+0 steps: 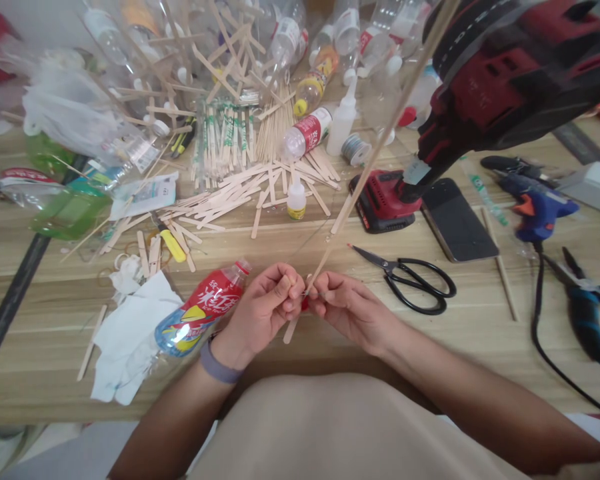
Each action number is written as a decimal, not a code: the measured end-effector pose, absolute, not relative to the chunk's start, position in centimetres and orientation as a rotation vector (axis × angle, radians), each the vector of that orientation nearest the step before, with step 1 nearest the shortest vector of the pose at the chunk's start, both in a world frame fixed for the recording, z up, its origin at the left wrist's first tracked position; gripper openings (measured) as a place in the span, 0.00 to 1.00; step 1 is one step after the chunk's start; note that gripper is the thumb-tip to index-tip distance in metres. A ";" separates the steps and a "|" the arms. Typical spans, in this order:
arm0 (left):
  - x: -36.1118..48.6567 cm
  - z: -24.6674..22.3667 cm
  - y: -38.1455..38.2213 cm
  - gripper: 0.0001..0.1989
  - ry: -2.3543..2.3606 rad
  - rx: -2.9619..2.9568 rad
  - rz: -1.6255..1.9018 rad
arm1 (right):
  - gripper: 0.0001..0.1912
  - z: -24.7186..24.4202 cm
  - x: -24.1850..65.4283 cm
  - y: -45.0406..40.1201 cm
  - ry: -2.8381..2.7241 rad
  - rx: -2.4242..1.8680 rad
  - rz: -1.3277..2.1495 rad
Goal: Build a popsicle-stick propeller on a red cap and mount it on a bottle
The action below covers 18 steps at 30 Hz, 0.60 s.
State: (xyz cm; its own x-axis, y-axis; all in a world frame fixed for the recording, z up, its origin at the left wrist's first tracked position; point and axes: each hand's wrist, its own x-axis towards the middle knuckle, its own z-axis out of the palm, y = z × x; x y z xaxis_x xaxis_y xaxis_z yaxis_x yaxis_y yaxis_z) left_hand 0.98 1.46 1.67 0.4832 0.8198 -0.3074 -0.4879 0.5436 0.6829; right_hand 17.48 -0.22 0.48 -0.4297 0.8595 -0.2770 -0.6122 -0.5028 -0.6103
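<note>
My left hand (275, 300) and my right hand (350, 307) meet near the table's front edge, both with fingers pinched together. Between them runs a long thin wooden stick (320, 263), slanting up to the right, with a flat stick end (290, 331) showing below. Something small and red is partly hidden between the hands. My fingertips appear to pinch a thin wire or thread at the stick, too small to make out surely. A red-labelled plastic bottle (205, 307) lies just left of my left hand. Black-handled scissors (410, 277) rest beyond my right hand.
Flat wooden sticks (225, 193) and a small glue bottle (296, 200) are ahead. A red drill (500, 87) stands at right, beside a phone (459, 220), glue gun (543, 207) and pliers (587, 307). White paper (125, 340) lies left; plastic bottles crowd the back.
</note>
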 end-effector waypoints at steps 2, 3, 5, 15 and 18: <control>0.9 1.7 1.5 0.13 0.675 0.558 0.845 | 0.09 0.5 17.5 -0.1 -0.528 -0.727 2.021; 0.9 1.7 1.5 0.13 0.674 0.569 0.848 | 0.09 0.6 17.5 -0.1 -0.537 -0.734 2.017; 0.8 1.6 1.5 0.13 0.673 0.598 0.858 | 0.09 0.8 17.6 0.0 -0.573 -0.751 1.997; 1.3 1.5 1.1 0.13 0.707 0.649 0.852 | 0.07 0.7 17.7 0.1 -0.497 -0.792 1.987; 1.4 1.5 1.0 0.13 0.711 0.696 0.858 | 0.06 0.6 17.7 0.0 -0.510 -0.803 2.008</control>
